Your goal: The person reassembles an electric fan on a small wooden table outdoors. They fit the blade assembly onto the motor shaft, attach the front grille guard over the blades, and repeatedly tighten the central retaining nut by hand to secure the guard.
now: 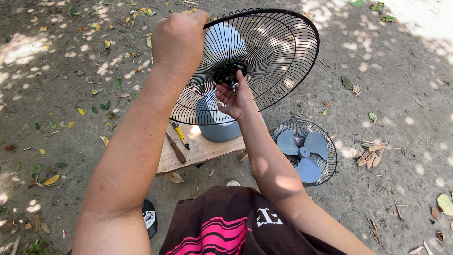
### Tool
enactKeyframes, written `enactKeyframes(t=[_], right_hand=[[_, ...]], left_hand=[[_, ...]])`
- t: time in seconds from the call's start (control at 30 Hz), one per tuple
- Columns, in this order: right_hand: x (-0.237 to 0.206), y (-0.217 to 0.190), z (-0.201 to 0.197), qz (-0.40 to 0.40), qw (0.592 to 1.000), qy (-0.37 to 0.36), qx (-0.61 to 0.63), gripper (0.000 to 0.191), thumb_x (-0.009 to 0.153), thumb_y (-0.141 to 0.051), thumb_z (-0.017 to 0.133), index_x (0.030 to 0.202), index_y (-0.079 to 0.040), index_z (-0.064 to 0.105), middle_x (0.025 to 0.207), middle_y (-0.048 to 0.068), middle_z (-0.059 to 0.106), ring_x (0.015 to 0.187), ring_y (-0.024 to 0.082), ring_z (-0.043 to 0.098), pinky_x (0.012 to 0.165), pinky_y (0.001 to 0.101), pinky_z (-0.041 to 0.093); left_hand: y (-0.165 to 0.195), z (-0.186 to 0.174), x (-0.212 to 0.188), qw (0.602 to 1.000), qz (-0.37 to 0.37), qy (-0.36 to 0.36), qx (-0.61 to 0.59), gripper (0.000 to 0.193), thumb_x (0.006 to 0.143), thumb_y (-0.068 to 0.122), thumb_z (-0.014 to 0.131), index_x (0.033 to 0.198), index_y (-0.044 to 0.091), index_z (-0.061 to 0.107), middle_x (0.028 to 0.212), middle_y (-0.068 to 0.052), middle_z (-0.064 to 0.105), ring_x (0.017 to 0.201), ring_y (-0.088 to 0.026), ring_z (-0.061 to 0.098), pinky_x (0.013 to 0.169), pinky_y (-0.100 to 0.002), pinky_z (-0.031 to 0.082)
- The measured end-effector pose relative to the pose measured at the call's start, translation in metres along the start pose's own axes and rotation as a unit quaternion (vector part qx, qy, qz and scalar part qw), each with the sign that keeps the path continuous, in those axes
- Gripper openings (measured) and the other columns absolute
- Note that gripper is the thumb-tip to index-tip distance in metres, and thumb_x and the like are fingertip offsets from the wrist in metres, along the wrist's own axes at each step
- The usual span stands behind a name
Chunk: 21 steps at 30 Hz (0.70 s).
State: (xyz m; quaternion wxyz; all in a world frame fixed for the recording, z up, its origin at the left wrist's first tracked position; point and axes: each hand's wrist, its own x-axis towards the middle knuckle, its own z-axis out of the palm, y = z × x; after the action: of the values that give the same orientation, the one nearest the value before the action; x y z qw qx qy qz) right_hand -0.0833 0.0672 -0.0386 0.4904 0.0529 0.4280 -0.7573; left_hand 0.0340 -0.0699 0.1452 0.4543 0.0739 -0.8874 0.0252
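Fan guard (278, 56) — rim in left grip (178, 40), right hand (234, 97) at hub

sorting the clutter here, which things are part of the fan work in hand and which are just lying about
In hand:
- black wire fan guard, gripped at its rim by the left hand
- black hub, touched by the right hand
- grey fan body on the wooden board

Lying about:
- two screwdrivers
- second small fan
- dry leaves

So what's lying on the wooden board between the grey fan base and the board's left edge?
In the head view, two hand tools lie there: a yellow-handled screwdriver and a brown-handled tool, side by side on the wooden board, left of the grey fan base.
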Motion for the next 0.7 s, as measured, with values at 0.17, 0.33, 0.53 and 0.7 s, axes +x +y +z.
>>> enactKeyframes(t=[0.17,0.33,0.53,0.7], right_hand=[[-0.001,-0.002,0.006,-0.081,0.984,0.127,-0.096,0.045,0.080,-0.060,0.068,0.099,-0.020,0.064,0.084,0.001,0.072,0.074,0.015,0.065,0.071,0.0382,0.043],[0.005,-0.001,0.006,-0.208,0.946,0.163,-0.190,0.049,0.079,-0.045,0.081,0.099,-0.003,0.066,0.084,0.007,0.072,0.073,0.018,0.069,0.057,0.0311,0.043],[0.011,0.001,0.009,-0.292,0.926,0.152,-0.185,0.052,0.079,-0.036,0.087,0.100,0.006,0.063,0.088,0.014,0.073,0.078,0.021,0.074,0.063,0.0273,0.061],[-0.014,-0.006,0.020,-0.207,0.920,0.188,-0.276,0.062,0.078,-0.048,0.080,0.109,0.001,0.059,0.094,0.014,0.073,0.078,0.023,0.071,0.058,0.0363,0.043]], left_hand=[[-0.002,0.001,-0.001,1.000,-0.001,-0.003,0.005,0.007,0.092,0.010,0.071,0.097,0.012,0.076,0.081,-0.007,0.074,0.073,-0.029,0.074,0.067,-0.041,0.060],[-0.005,0.002,0.000,1.000,0.013,0.021,0.010,0.008,0.093,0.009,0.071,0.098,0.012,0.077,0.080,-0.007,0.073,0.072,-0.027,0.074,0.063,-0.040,0.060],[-0.008,0.002,-0.001,1.000,0.001,0.009,0.007,0.007,0.095,0.006,0.070,0.095,0.010,0.076,0.079,-0.008,0.073,0.072,-0.026,0.075,0.060,-0.038,0.060],[-0.008,0.001,-0.001,1.000,0.006,0.022,0.013,0.008,0.092,0.006,0.069,0.094,0.011,0.075,0.077,-0.007,0.072,0.071,-0.026,0.074,0.059,-0.039,0.061]])
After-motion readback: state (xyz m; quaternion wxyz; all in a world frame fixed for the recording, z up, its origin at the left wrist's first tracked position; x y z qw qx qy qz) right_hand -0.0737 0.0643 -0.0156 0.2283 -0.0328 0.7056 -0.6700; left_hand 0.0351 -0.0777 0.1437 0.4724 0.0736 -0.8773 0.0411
